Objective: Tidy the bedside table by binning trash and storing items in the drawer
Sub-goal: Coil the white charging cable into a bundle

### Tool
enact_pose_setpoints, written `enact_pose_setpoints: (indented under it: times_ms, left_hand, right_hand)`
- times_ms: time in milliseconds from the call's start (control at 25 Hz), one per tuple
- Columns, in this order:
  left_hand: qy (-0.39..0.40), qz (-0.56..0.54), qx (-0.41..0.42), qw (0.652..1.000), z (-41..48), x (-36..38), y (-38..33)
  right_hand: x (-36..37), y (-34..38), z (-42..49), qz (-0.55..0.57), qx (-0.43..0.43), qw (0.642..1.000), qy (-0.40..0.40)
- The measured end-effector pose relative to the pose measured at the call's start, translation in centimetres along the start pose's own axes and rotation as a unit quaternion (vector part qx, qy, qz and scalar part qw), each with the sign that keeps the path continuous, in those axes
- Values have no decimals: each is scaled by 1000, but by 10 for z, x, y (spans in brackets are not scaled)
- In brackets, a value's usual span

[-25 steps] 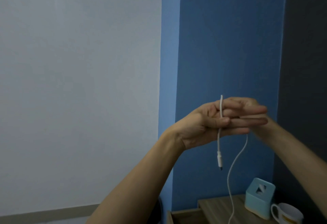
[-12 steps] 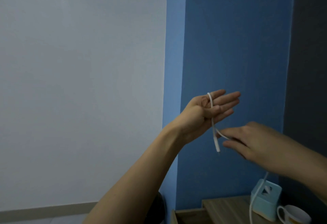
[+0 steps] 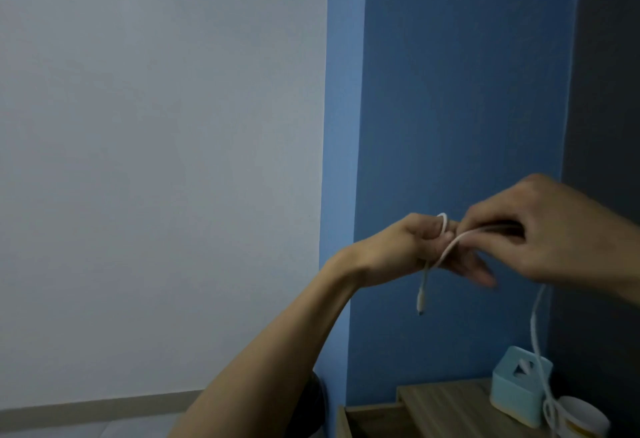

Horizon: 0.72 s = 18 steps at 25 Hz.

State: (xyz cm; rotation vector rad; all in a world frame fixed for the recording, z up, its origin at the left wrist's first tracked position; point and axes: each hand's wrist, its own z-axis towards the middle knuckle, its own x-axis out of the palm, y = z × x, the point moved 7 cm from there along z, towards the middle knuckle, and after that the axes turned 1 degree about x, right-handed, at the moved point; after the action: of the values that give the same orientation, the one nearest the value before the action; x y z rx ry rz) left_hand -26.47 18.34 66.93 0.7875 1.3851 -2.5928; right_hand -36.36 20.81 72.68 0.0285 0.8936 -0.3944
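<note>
Cable (image 3: 446,250), one and white, is looped over the left hand (image 3: 408,250) and runs on into the right hand (image 3: 540,230). One plug end dangles below the left hand; the long remainder hangs from the right hand down toward the bedside table (image 3: 446,406). The left hand's fingers lie pressed together with the cable wound over them. The right hand's fingers pinch the cable just beside them. Two hands, both bare, are raised in front of a blue wall (image 3: 460,91). On the wooden tabletop stand one pale blue box (image 3: 512,392) and one white mug (image 3: 585,420), close together. One drawer (image 3: 367,420) shows open at the table's front. A white wall (image 3: 156,160) fills the left.
</note>
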Motion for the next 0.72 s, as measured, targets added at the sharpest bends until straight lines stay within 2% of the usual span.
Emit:
enact_pose_setpoints:
  times_ms: [120,280,400,520,720]
  left_hand:
    - [43,-96,22,994,-5,13,-10]
    - [87,-135,29,987,-10,19,-19]
    - [116,-192,43,974,-13,22,-24]
    - [136,-203,59,968,-14,25,-34]
    - [108,-225,54,967,-12,15,-30]
  right_hand:
    - [-20,-8,4,107,6,990,-91]
    - [-27,-16,8,210,5,963,-171]
    - [-21,-14,12,282,-7,944,-169]
    - [-9,-15,18,368,-10,922,-121]
    - [24,-37,21,478,95,868,-91]
